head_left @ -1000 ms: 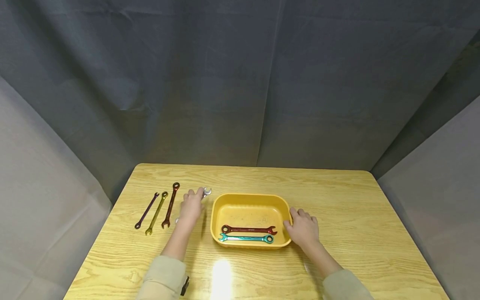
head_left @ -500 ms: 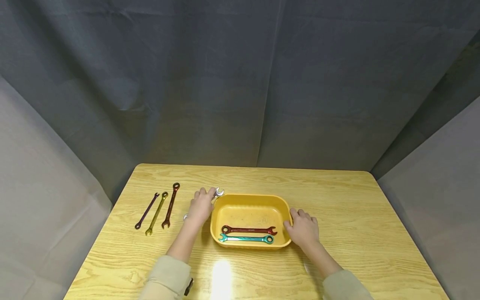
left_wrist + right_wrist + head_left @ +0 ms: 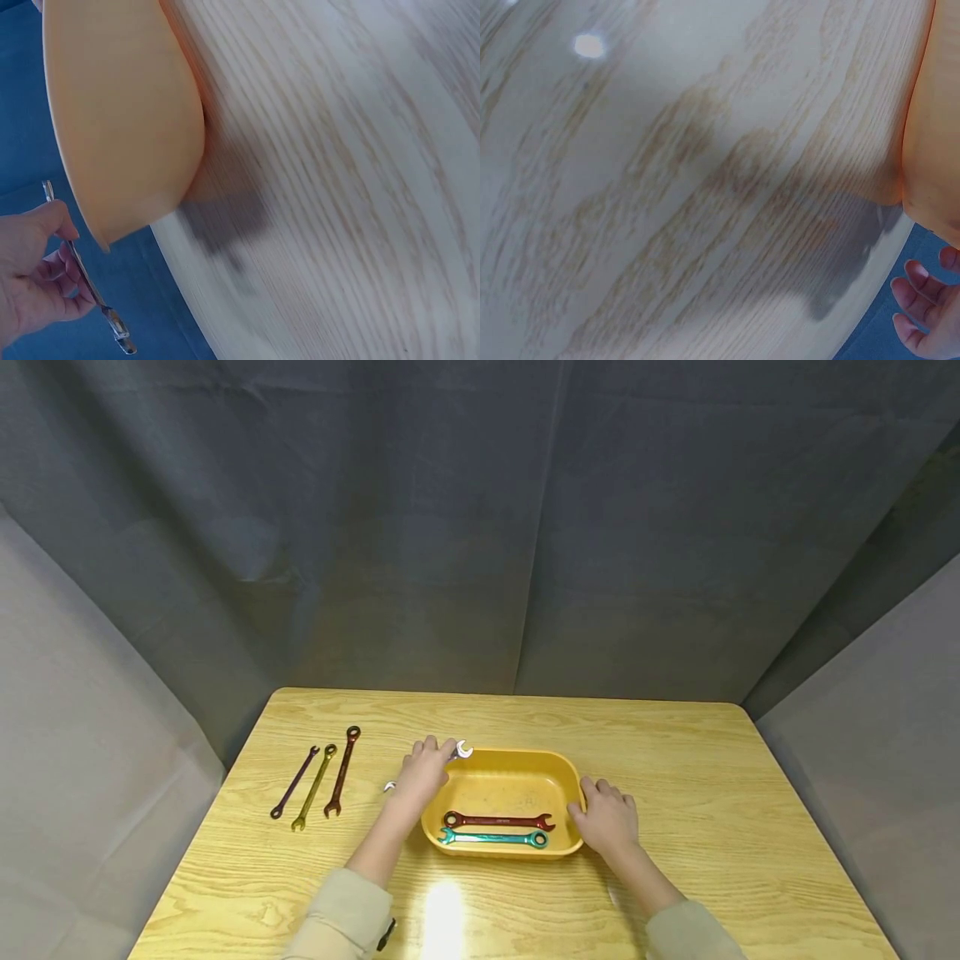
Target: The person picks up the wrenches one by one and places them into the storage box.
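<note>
My left hand (image 3: pixel 423 772) pinches a silver wrench (image 3: pixel 463 750) by its middle, above the left rim of a yellow plastic basin (image 3: pixel 517 750). Both ends of the wrench stick out past the hand. In the left wrist view, thumb and fingers close on the wrench (image 3: pixel 88 279) beside the outer wall of the basin (image 3: pixel 127 112). My right hand (image 3: pixel 609 817) holds the basin's right rim, thumb over the edge and fingers outside. Inside the basin, a red ratchet wrench (image 3: pixel 498 820) lies parallel to a teal one (image 3: pixel 491 837) along the near side.
Left of the basin, a purple wrench (image 3: pixel 295 782), a yellow-green wrench (image 3: pixel 313 787) and a dark red wrench (image 3: pixel 342 771) lie slanted side by side on the wooden table (image 3: pixel 675 752). A grey curtain (image 3: pixel 420 527) hangs behind the table's far edge.
My left hand has carried the silver wrench rightward, from the table area left of the basin to over its left rim. My right hand and the basin have stayed in place.
</note>
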A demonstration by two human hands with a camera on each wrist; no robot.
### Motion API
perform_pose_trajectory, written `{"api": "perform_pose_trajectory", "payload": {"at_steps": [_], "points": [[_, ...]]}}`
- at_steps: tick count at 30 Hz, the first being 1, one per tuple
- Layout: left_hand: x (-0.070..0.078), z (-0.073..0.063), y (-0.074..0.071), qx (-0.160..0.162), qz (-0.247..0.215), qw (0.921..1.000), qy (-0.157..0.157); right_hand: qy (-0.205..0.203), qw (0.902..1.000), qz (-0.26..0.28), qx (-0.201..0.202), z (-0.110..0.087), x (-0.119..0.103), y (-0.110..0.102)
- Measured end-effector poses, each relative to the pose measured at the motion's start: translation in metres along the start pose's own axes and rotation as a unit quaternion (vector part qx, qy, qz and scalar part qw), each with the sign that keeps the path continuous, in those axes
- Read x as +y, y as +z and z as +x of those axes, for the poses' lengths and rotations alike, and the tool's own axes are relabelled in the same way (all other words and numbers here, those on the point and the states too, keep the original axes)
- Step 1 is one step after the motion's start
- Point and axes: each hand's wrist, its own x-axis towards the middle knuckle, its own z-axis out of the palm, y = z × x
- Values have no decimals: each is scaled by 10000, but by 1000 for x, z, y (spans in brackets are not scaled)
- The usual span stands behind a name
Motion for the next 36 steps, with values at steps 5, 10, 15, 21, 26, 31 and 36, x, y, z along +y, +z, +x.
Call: {"api": "perform_pose_trajectory", "payload": {"at_steps": [5,10,15,21,26,31,36], "points": [[7,0,1,-52,136,9996,231,6,10000,15,-56,0,-1,-1],[13,0,1,-105,227,9987,451,11,10000,7,-94,0,0,-1],[17,0,3,-188,328,9973,625,1,10000,5,-27,-1,0,0],[25,1,4,-292,318,9962,756,-24,10000,27,-18,-1,0,1],[32,3,5,-318,476,9945,882,-1,10000,39,-62,-1,0,1],[39,5,6,-351,646,9923,998,15,9999,48,-103,0,1,1],[44,6,7,-472,634,9913,1051,-21,10000,45,-84,0,1,1]]}}
